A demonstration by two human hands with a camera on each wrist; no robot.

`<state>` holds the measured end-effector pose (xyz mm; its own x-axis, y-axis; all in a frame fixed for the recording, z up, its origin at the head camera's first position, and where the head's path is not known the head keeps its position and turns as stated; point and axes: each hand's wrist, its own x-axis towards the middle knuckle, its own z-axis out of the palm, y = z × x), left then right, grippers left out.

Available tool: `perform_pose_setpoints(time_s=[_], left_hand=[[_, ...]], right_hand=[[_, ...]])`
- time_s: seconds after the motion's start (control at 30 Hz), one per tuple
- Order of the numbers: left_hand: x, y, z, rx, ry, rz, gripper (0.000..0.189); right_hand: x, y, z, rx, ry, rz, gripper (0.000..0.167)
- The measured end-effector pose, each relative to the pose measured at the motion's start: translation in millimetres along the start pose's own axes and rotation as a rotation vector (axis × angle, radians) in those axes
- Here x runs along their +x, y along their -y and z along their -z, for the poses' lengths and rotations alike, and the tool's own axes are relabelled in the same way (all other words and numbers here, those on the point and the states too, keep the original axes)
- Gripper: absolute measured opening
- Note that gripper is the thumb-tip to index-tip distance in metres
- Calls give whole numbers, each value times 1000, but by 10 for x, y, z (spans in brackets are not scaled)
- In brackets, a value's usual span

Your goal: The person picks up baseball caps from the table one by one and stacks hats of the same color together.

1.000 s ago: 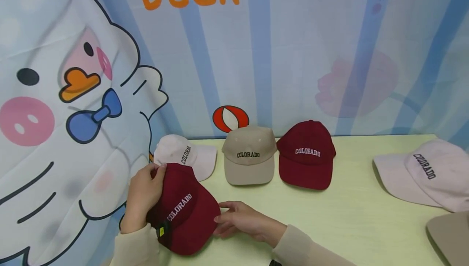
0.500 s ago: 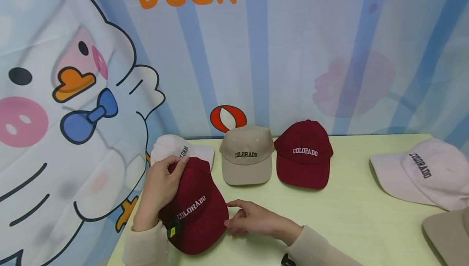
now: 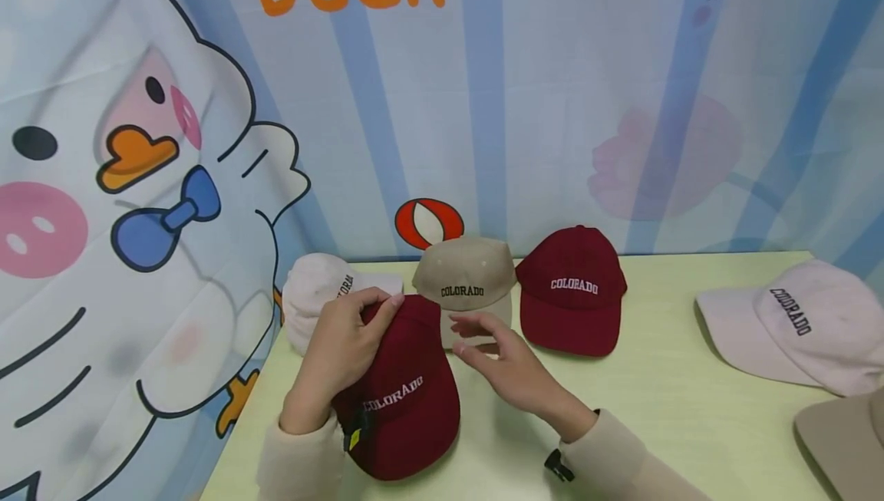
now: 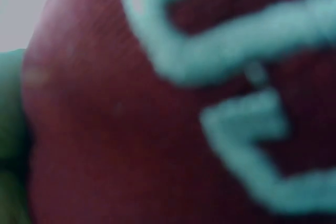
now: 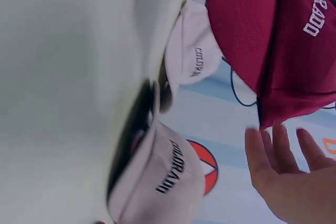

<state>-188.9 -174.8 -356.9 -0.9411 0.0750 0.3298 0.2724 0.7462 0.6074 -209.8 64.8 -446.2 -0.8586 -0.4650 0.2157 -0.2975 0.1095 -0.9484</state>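
A dark red baseball cap [image 3: 414,436] with white COLORADO lettering is held upright at the front of the table. My left hand [image 3: 345,355] pinches the top of its crown between thumb and fingers. To the cap's right, my right hand [image 3: 521,370] reaches with loosely bent fingers and holds nothing. In the right wrist view its fingertips lie close to an edge of the red cap [image 5: 299,40]; whether they touch it I cannot tell. Red cloth [image 4: 121,129] and white stitching fill the left wrist view, with no left fingers clearly visible there.
Behind stand a white cap [image 3: 311,290], a beige cap [image 3: 463,267] and another dark red cap [image 3: 573,317]. A pale cap [image 3: 822,324] and a beige brim [image 3: 839,440] lie at the right. A printed cloth backdrop [image 3: 552,102] rises along the table's back.
My left hand has carried the red cap to the right and stood it straighter. My right hand has left the brim's edge and moved up and right.
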Motion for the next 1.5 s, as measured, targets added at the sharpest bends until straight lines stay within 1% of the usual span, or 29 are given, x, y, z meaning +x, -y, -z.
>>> perform_pose_setpoints(time_s=[0.1, 0.17, 0.23, 0.33, 0.47, 0.53, 0.63, 0.8, 0.97, 1.07, 1.2, 1.3, 1.4, 1.5], left_hand=[[33, -99, -95, -14, 36, -42, 22], [54, -166, -162, -20, 64, -71, 22], [74, -230, -229, -32, 94, -95, 21], [113, -319, -331, -56, 142, -131, 21], [176, -418, -477, -97, 177, -194, 20], [207, -452, -552, -108, 178, -228, 20], [246, -490, -655, -124, 167, -261, 20], [328, -554, -813, -145, 115, -284, 19], [410, -618, -971, -173, 49, -241, 26], [446, -657, -1059, -217, 17, -205, 27], [494, -714, -1183, -276, -24, -166, 28], [538, -752, -1288, -313, -55, -139, 29], [590, -780, -1388, -388, -78, -116, 28], [646, -808, -1477, -495, -67, -91, 29]], right_hand=[[2, 59, 51, -14, -47, 81, 47], [0, 93, 81, -26, -64, 117, 47], [-8, 125, 112, -28, -77, 134, 46], [-26, 171, 163, -41, -97, 138, 42], [-50, 213, 227, -87, -149, 153, 33], [-64, 224, 257, -87, -175, 151, 28], [-86, 235, 311, -72, -215, 142, 21], [-121, 277, 418, -26, -275, 103, 21], [-163, 308, 521, -21, -374, 39, 23], [-188, 314, 604, -11, -438, 9, 25], [-212, 322, 764, 23, -517, -25, 29], [-216, 322, 909, 44, -558, -56, 31], [-208, 309, 1058, 60, -578, -92, 32], [-186, 289, 1189, 92, -584, -126, 31]])
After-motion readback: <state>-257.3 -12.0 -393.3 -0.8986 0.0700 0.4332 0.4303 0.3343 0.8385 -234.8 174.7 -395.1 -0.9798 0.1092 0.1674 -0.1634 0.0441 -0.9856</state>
